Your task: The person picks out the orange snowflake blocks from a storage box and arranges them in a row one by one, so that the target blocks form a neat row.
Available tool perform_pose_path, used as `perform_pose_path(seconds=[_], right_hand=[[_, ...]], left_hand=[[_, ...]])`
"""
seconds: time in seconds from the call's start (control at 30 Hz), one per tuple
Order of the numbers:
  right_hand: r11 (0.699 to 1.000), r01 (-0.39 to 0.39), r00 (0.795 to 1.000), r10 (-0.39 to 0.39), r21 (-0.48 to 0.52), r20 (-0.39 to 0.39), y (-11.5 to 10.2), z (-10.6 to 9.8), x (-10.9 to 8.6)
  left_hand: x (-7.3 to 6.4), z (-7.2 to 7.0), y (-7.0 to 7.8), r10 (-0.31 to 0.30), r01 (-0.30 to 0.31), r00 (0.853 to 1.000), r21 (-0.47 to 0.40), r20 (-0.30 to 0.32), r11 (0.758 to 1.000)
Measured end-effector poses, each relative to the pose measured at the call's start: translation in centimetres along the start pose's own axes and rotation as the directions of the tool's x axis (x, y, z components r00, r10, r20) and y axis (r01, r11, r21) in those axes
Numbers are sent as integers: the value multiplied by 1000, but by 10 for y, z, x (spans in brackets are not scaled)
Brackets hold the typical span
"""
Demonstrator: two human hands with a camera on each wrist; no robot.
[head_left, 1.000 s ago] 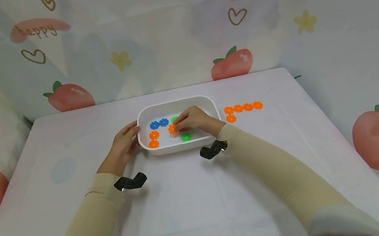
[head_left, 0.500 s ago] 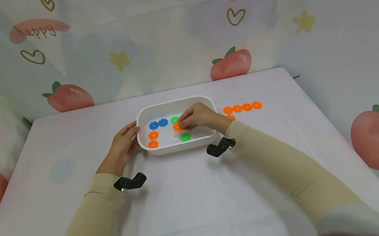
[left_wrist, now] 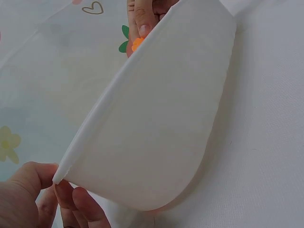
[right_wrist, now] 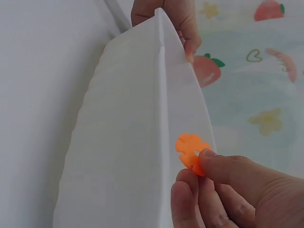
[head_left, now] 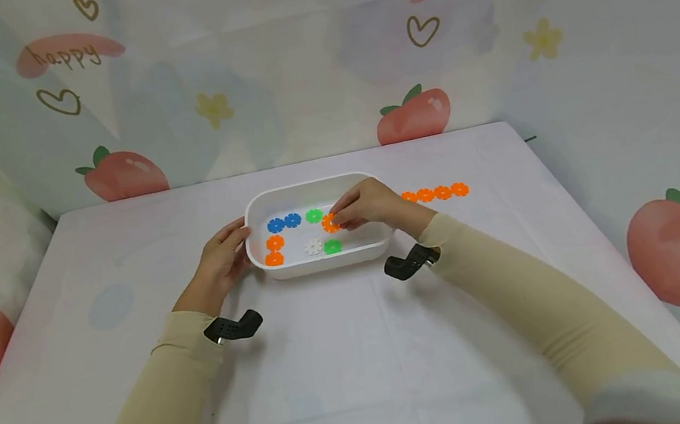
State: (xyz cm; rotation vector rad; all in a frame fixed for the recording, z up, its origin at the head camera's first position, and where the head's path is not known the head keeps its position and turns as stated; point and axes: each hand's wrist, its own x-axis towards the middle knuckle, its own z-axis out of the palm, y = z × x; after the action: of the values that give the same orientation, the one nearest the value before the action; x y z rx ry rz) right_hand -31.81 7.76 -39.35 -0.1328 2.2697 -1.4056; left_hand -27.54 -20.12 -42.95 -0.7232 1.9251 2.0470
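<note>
Pinching an orange flower disc (head_left: 328,223) between thumb and fingertips of the right hand (head_left: 369,205), held up near rim level over the white tray (head_left: 330,264), slightly toward three o'clock from its middle. With twelve o'clock pointing away from the person, find around that disc a green disc (head_left: 314,215) near ten, two blue discs (head_left: 292,220) near nine, an orange pair (head_left: 275,242) between eight and nine, a white disc (head_left: 314,247) between seven and eight, another green (head_left: 332,246) at six. Gripping the tray's rim at nine o'clock with the left hand (head_left: 224,252). Outside at three o'clock, find a row of orange discs (head_left: 442,193), partly behind the right wrist. Could drop the pinched disc, given so small a hold on its edge; could clip the rim if carried out too low; could tilt the tray through gripping one end only; could nudge the outer row with a low-passing wrist.
</note>
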Motion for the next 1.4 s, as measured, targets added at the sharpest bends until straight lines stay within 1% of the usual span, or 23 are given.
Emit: perform_pose_path(seconds=[0.13, 0.3, 0.43, 0.6, 0.93, 1.1, 1.3, 1.4], right_hand=[[1000, -4, 1000, 4, 18, -10, -1, -5, -5], [998, -30, 999, 32, 47, -30, 0, -16, -12], [997, -40, 999, 41, 69, -13, 1, -26, -16], [997, -38, 999, 37, 61, 18, 2, -32, -19], [1000, 3, 1000, -3, 20, 26, 8, -42, -33], [1000, 0, 1000, 0, -7, 8, 10, -48, -38], [999, -32, 998, 30, -21, -60, 10, -51, -42], [999, -32, 996, 30, -25, -78, 12, -54, -43]], left_hand=[[2, 0, -1, -2, 2, 1000, 8, 0, 1000], [4, 0, -1, -3, 3, 1000, 14, 0, 1000], [3, -1, 0, -1, 1, 1000, 18, -6, 1000], [3, -2, 1, -3, 3, 1000, 8, -8, 1000], [4, 0, 1, -2, 2, 1000, 1, -14, 1000], [4, 0, 1, 3, -3, 1000, 2, -12, 1000], [4, 0, 1, 4, -4, 1000, 3, -4, 1000], [4, 0, 0, 1, -1, 1000, 3, -8, 1000]])
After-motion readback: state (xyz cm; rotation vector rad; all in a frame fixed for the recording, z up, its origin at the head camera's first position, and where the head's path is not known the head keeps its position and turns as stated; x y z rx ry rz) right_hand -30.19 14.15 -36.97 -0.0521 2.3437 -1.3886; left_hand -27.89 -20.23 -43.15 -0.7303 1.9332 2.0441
